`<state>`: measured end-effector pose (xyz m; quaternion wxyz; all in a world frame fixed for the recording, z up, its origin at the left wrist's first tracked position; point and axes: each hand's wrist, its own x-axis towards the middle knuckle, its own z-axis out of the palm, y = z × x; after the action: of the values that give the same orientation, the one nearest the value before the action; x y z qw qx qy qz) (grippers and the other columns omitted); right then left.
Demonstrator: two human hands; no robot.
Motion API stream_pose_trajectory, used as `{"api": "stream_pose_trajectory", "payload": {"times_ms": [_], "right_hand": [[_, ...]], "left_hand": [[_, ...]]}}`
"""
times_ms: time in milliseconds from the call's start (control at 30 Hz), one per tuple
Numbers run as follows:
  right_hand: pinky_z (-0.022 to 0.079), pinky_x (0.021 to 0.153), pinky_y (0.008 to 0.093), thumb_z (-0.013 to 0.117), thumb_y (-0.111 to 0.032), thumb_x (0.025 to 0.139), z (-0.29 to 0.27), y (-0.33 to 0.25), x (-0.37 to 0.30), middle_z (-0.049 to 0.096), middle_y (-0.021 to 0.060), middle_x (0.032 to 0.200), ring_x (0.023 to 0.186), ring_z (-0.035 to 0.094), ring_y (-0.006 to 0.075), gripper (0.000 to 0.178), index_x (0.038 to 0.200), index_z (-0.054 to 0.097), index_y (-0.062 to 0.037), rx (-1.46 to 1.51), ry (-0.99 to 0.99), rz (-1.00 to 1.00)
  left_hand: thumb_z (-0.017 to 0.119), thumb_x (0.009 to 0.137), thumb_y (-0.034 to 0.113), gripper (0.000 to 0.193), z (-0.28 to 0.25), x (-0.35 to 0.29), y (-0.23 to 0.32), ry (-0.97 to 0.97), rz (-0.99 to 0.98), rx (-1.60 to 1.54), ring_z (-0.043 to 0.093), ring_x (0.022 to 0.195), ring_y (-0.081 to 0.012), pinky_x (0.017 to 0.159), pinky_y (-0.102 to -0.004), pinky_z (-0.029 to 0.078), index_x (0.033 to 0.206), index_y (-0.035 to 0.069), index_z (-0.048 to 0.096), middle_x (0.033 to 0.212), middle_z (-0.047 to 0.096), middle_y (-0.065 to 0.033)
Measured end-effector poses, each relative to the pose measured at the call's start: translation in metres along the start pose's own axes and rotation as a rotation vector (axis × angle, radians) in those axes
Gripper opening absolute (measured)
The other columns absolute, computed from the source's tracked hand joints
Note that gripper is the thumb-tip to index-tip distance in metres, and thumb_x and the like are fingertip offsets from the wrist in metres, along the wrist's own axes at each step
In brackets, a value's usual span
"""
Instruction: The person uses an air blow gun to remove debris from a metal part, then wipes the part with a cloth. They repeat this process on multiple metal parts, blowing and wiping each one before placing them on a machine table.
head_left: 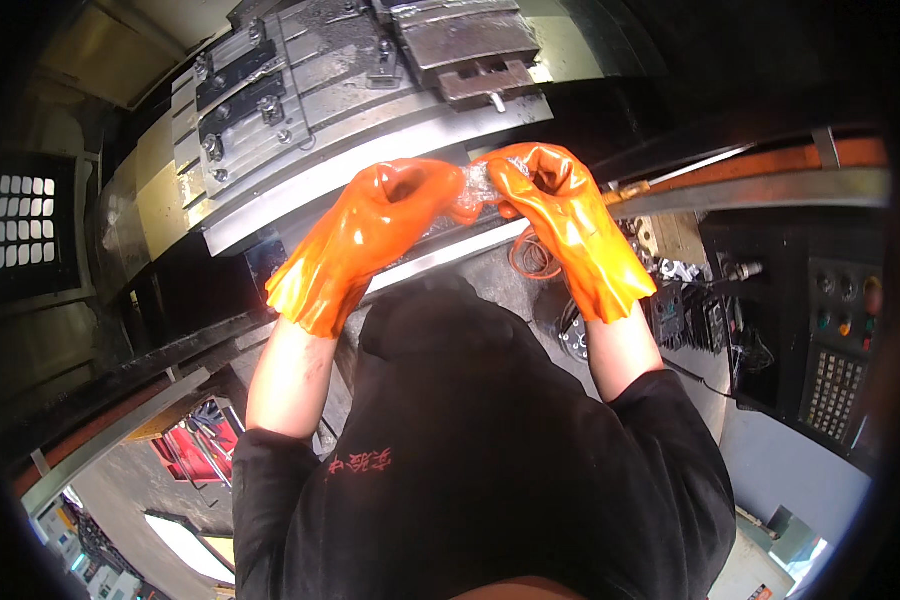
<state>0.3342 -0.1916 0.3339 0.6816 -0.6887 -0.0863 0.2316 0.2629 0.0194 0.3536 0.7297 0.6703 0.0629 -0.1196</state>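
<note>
My left hand point(378, 212), in a shiny orange rubber glove, is closed with its fingertips pinching a small clump of shiny, partly see-through material point(479, 188). From the other side my right hand point(558, 200), gloved the same way, pinches that clump too. Whether it is plastic film or fine metal shavings I cannot make out. Both hands are nearly together, held up in front of the slotted metal machine table point(355, 140). The gloves hide part of the clump.
A steel vise point(470, 45) and bolted black clamp plates point(240, 80) sit on the machine table. A wooden-handled tool point(635, 189) lies along the right ledge. Control panel point(838, 350) stands at the right, a red tray of tools point(198, 447) at lower left. An orange cord point(533, 256) hangs under my right hand.
</note>
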Motion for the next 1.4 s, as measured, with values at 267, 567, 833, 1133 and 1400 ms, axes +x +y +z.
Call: {"api": "stream_pose_trajectory", "payload": {"times_ms": [267,567,833,1133,1400], "right_hand": [[0.05,0.071,0.0248,0.078,-0.023,0.095,0.037,-0.022,0.034,0.075,0.0057,0.093,0.081,0.067,0.0109,0.024,0.109,0.076,-0.004,-0.028,-0.077,0.152],[0.04,0.059,0.0225,0.082,-0.027,0.092,0.044,-0.033,0.09,0.068,-0.0014,0.079,0.068,0.055,0.0049,0.023,0.101,0.076,-0.0068,-0.063,-0.152,0.054],[0.044,0.065,0.0244,0.082,-0.029,0.091,0.022,-0.061,0.152,0.069,-0.0019,0.081,0.075,0.061,0.0072,0.024,0.098,0.077,-0.0065,-0.065,-0.218,0.091],[0.055,0.072,0.0268,0.077,-0.016,0.096,-0.051,-0.08,0.259,0.074,0.0077,0.086,0.079,0.071,0.0148,0.018,0.106,0.074,-0.0008,0.093,-0.012,0.029],[0.058,0.064,0.0263,0.076,-0.019,0.098,-0.192,-0.015,0.408,0.077,0.0175,0.088,0.072,0.074,0.0189,0.022,0.105,0.072,0.0013,0.196,0.174,-0.154]], "left_hand": [[0.067,0.101,0.03,0.03,-0.057,0.005,0.02,0.063,-0.048,0.171,0.069,0.094,-0.0118,0.092,-0.0285,0.051,0.1,0.001,0.076,0.094,0.076,-0.0036],[0.071,0.1,0.023,0.027,-0.079,0.038,0.022,0.153,0.057,0.123,0.069,0.096,-0.0155,0.093,-0.0332,0.054,0.111,-0.002,0.072,0.099,0.072,-0.0055],[0.072,0.098,0.027,0.028,-0.09,0.09,0.047,0.226,0.0,0.041,0.065,0.086,-0.0101,0.078,-0.0267,0.046,0.108,0.002,0.072,0.091,0.074,-0.0056],[0.065,0.106,0.032,0.033,-0.102,0.224,0.074,0.129,0.055,0.078,0.067,0.099,-0.0125,0.092,-0.0303,0.052,0.119,0.003,0.073,0.104,0.074,-0.0042],[0.061,0.102,0.026,0.03,-0.119,0.448,0.088,0.079,0.497,1.305,0.07,0.108,-0.0314,0.095,-0.0397,0.054,0.126,0.011,0.072,0.115,0.074,-0.0162]]}}
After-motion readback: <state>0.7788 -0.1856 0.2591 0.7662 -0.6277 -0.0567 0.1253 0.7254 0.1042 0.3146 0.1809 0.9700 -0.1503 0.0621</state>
